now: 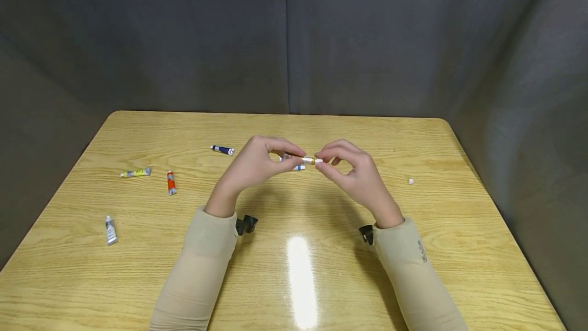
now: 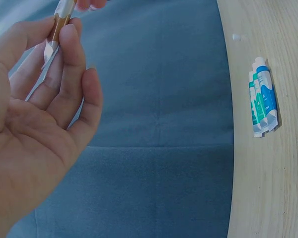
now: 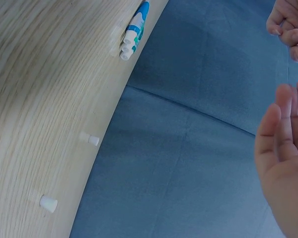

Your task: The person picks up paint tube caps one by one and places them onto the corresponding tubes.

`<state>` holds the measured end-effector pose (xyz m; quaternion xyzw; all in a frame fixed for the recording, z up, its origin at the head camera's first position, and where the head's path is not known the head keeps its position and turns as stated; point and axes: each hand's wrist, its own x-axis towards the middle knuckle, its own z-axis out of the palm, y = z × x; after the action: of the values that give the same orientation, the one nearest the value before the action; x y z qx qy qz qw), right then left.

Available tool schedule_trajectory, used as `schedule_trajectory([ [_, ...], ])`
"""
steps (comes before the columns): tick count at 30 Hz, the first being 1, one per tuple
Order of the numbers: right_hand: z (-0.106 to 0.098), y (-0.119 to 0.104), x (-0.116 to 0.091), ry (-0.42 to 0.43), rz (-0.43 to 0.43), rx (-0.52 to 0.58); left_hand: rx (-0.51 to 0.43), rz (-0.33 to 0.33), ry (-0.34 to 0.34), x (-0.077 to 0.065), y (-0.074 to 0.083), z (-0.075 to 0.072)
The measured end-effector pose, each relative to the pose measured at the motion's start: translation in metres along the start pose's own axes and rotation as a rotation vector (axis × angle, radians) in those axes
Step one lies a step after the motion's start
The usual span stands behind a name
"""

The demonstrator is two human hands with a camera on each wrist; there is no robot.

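My left hand (image 1: 257, 163) pinches a small paint tube (image 1: 309, 161) with an orange-brown band, held level above the table. In the left wrist view, the same tube (image 2: 62, 19) sits between thumb and fingertips, its crimped foil end toward the palm. My right hand (image 1: 353, 170) pinches the white cap (image 1: 319, 161) at the tube's other end. Behind the hands, a row of blue and green banded paint tubes (image 2: 263, 96) lies side by side, partly hidden in the head view.
On the left of the table lie a dark blue tube (image 1: 222, 150), a yellow tube (image 1: 136, 172), a red tube (image 1: 171, 183) and a white-grey tube (image 1: 111, 231). Two loose white caps (image 3: 48, 203) stand on the table at the right. A dark curtain (image 1: 294, 40) hangs beyond the far edge.
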<state>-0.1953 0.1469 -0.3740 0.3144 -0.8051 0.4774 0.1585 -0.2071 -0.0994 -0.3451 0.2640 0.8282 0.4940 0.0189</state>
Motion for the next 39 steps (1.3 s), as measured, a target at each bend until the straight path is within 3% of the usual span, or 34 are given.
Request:
schedule_trajectory([
  [10,-0.0016,-0.0013,-0.0003,0.035,-0.051,-0.013,-0.011,-0.034,0.016,-0.0007,-0.0016,-0.0030],
  [28,0.0017,0.0022,-0.0003,0.017,-0.038,-0.022,0.003,0.011,-0.011,0.0005,0.0010,-0.0003],
  [39,0.0014,-0.0003,-0.0001,0.023,-0.055,-0.041,0.004,-0.029,0.012,-0.0012,-0.0011,-0.0036],
])
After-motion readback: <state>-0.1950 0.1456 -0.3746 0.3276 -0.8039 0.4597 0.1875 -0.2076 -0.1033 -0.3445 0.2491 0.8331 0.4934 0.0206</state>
